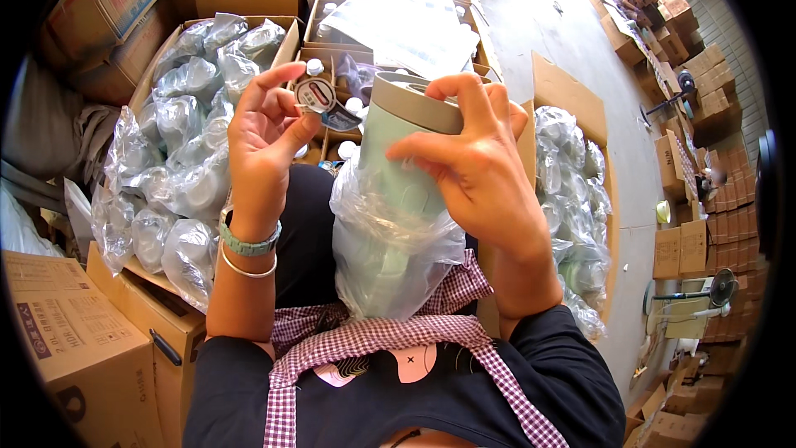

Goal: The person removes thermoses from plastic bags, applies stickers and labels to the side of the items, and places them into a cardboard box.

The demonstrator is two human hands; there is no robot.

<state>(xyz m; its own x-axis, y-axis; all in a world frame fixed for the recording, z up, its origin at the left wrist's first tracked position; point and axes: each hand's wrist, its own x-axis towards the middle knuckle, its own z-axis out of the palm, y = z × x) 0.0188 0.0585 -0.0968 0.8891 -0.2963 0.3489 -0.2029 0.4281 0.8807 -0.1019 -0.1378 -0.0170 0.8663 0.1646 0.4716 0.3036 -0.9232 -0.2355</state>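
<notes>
My left hand (264, 141), with a pale green watch band at the wrist, pinches a small printed round tag (317, 96) between thumb and fingers. My right hand (477, 162) grips a mint green tumbler (390, 158) near its grey rim. The tumbler stands tilted over my lap, its lower part inside a crumpled clear plastic bag (373, 274). The tag is just left of the tumbler's top. Behind both hands are bottles with white caps (347, 149) in a divided box.
Cartons of bagged items stand at left (182, 141) and right (568, 199). A white sheet (398, 21) lies on the bottle boxes. Closed cartons (75, 340) are at lower left. Across the concrete floor (547, 17) are stacked boxes, a standing fan (721, 286) and other people (630, 8).
</notes>
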